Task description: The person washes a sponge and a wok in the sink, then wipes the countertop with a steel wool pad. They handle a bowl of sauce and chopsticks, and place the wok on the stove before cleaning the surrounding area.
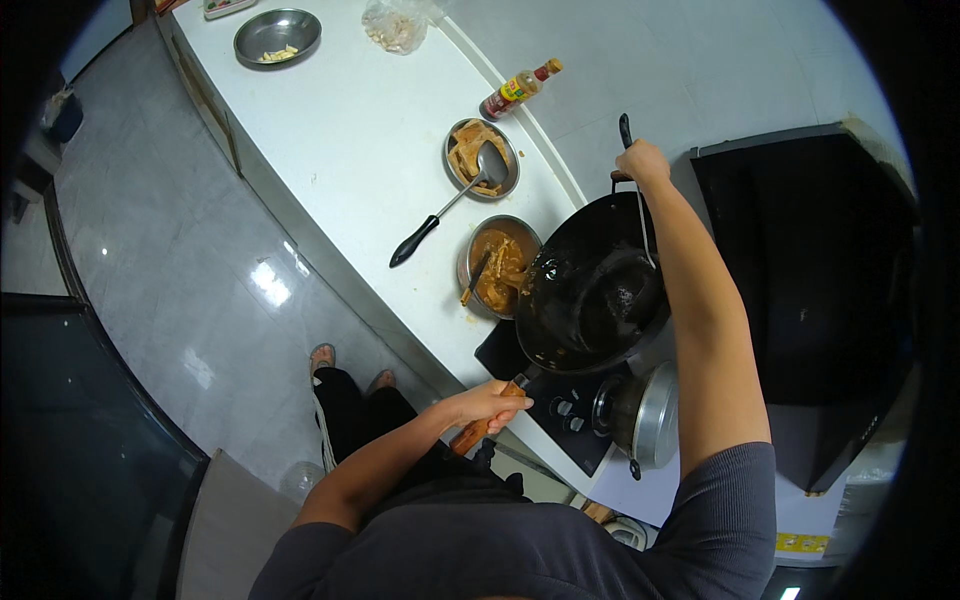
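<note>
My left hand (489, 409) grips the long wooden handle (471, 436) of a black wok (592, 300). At the wok's far side my right hand (645, 163) is closed around a metal utensil with a black handle (625, 131), its shaft reaching down into the wok. That hand is also at the wok's small side handle (621, 177); whether it grips this too is unclear. The wok tilts left, its rim over a metal pot (538, 234), and brown food runs across the rim. Brown stew (499, 259) fills much of the pot, with a dark utensil (476, 277) leaning in it.
A spatula (416, 240) lies across a bowl of browned flat pieces (469, 142). Behind stands a sauce bottle (519, 90). Further left are a metal bowl (277, 26) and a plastic bag (395, 28). A lidded pot (654, 416) sits by the black cooktop (577, 409); a range hood (802, 300) is right.
</note>
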A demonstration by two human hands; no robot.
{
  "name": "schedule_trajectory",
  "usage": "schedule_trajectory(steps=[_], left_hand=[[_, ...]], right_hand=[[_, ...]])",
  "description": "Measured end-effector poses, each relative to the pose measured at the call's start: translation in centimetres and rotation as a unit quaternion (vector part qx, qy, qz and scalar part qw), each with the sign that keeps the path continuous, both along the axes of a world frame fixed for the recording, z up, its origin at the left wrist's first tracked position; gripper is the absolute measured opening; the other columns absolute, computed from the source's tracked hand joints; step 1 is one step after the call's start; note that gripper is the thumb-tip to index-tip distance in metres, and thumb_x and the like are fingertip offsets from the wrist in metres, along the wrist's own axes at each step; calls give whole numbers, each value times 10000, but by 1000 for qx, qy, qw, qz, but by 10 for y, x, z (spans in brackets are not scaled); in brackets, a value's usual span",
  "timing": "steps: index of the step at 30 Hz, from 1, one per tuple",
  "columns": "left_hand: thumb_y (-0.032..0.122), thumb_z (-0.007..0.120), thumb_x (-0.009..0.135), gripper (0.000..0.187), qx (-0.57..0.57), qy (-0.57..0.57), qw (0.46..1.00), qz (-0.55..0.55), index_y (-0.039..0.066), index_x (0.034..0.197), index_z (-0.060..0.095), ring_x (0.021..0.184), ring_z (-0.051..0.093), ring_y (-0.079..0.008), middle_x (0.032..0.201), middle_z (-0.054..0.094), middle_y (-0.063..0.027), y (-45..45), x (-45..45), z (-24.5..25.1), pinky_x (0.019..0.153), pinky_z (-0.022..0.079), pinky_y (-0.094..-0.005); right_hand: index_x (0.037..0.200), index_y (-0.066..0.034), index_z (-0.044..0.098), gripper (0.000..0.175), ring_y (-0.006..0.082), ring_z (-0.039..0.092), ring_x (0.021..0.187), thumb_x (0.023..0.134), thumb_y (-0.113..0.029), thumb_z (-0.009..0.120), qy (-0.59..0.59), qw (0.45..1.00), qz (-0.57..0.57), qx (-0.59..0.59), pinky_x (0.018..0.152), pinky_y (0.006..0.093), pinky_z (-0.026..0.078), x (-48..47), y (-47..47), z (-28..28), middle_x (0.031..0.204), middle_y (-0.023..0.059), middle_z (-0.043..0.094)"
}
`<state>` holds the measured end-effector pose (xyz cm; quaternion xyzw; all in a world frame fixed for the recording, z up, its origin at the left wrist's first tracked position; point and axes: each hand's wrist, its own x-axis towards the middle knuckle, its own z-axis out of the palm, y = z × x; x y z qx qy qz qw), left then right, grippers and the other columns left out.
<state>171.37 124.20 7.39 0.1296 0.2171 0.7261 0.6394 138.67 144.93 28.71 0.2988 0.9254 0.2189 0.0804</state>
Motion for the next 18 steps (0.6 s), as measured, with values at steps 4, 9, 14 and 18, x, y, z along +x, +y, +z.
schedule_trajectory(steps=[4, 9, 14, 18], left_hand=[[277, 592, 928, 398, 27, -14, 999, 20, 128, 618, 393, 395, 410, -76, 494, 419, 16, -5, -2, 3, 398, 359, -243], [182, 618, 900, 276, 16, 19, 998, 62, 80, 716, 440, 406, 416, -85, 489, 420, 10, -15, -1, 16, 416, 355, -245], [67, 590, 860, 175, 2, 7, 999, 50, 67, 878, 416, 414, 424, -86, 539, 429, 4, -19, 1, 30, 418, 374, -265], [66, 572, 877, 180, 16, -12, 999, 49, 70, 831, 397, 405, 416, -87, 532, 418, -1, -19, -1, 32, 404, 374, -261]], right_hand=[[1072, -88, 673, 383, 264, 658, 1007, 713, -211, 729, -17, 999, 29, 31, 851, 398, 483, -8, -8, -6, 1032, 97, 696], [1067, -76, 676, 394, 301, 641, 1037, 717, -249, 729, -10, 998, 56, 17, 852, 389, 488, -17, 3, -7, 1089, 127, 674], [1032, -29, 676, 383, 343, 613, 1065, 756, -295, 682, -35, 996, 72, 50, 873, 414, 481, -9, 8, 17, 1136, 164, 645], [999, -4, 668, 363, 360, 635, 994, 785, -296, 658, -42, 944, 277, 175, 835, 452, 497, 18, -23, 31, 1043, 189, 665]])
